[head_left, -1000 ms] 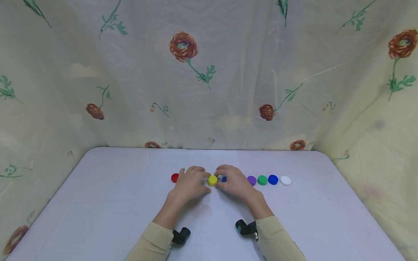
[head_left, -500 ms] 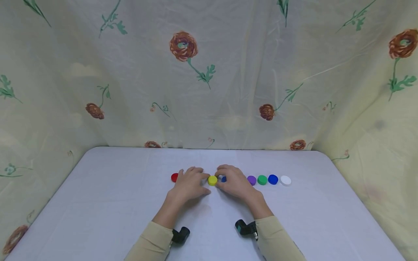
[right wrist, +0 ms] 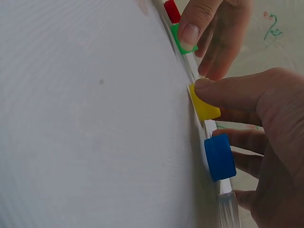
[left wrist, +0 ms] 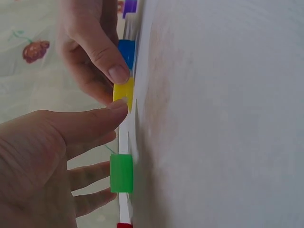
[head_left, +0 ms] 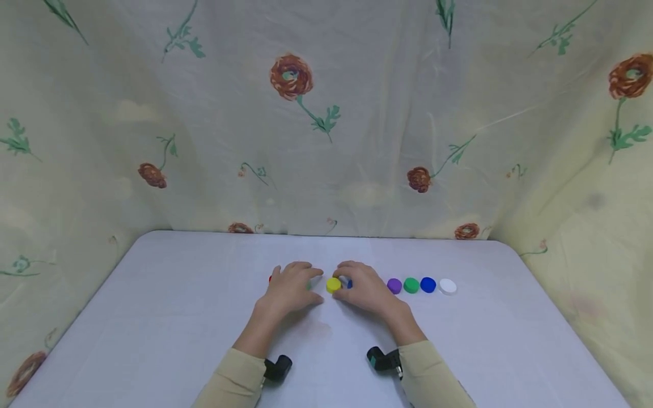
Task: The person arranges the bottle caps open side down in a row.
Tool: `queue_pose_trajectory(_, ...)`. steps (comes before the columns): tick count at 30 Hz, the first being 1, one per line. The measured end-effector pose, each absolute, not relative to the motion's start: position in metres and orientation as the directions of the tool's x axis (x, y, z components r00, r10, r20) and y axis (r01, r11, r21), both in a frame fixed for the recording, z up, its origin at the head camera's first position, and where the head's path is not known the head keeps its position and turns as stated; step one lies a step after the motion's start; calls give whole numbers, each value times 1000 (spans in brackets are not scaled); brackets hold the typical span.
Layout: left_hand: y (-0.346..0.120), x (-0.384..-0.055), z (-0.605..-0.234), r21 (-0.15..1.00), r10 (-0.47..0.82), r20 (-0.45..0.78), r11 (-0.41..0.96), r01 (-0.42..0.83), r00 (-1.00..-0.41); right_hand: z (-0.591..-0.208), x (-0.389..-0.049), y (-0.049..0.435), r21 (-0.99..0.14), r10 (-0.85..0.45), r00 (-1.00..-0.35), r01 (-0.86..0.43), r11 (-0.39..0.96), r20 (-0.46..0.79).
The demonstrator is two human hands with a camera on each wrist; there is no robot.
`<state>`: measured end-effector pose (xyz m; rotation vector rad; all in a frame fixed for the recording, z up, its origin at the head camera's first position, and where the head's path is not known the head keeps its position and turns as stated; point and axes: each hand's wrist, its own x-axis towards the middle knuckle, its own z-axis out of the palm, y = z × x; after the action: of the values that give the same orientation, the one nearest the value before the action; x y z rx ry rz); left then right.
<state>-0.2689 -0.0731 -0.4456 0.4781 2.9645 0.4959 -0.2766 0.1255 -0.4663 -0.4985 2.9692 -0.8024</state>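
Note:
Near the middle of the table, my right hand point(head_left: 364, 289) pinches a yellow bottle cap point(head_left: 333, 285) between thumb and finger; the cap stands on the tabletop. My left hand point(head_left: 291, 288) is just left of it, fingers spread and relaxed, holding nothing. Behind the left fingers stands a green bottle cap point(left wrist: 121, 173), mostly covered in the head view; I cannot tell if they touch it. A red cap point(right wrist: 172, 11) lies farther left. Beneath my right palm are a blue cap point(right wrist: 220, 156) and a clear ribbed cap point(right wrist: 229, 210).
The row continues to the right with a purple cap point(head_left: 394, 286), another green cap point(head_left: 411, 285), a dark blue cap point(head_left: 428, 284) and a white cap point(head_left: 448, 287). A floral curtain point(head_left: 367, 136) hangs behind the white table point(head_left: 168, 317).
My left hand has drawn slightly left, away from the yellow cap. The right hand keeps its place at the yellow cap. The head view has tilted a little.

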Motion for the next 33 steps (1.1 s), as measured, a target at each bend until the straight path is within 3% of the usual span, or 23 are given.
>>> queue_pose_trajectory(33, -119, -277, -443, 327, 301, 29, 898, 293, -953, -464, -287, 79, -478, -443, -876, -478, 737, 192)
